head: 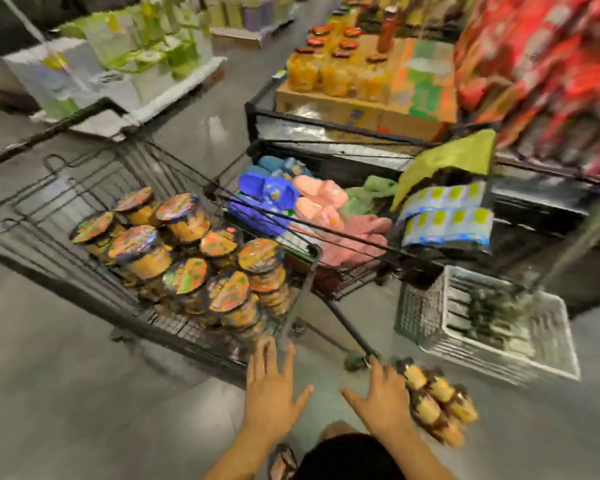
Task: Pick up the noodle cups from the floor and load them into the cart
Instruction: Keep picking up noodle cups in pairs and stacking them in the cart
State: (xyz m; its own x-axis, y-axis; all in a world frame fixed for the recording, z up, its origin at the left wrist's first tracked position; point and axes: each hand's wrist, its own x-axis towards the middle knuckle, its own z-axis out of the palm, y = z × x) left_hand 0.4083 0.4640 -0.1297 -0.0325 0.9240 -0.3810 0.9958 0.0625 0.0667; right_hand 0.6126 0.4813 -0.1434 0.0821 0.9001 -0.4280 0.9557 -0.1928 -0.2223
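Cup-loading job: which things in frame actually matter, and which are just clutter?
Job: floor noodle cups, cart, loaded cups, left hand, right hand.
Lying about: slippers, white crate, orange bottles, green cloth.

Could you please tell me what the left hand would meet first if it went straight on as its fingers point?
Probably the near wire wall of the cart, just ahead of the left hand; the noodle cups stacked inside lie behind it. Blur leaves the depth uncertain.
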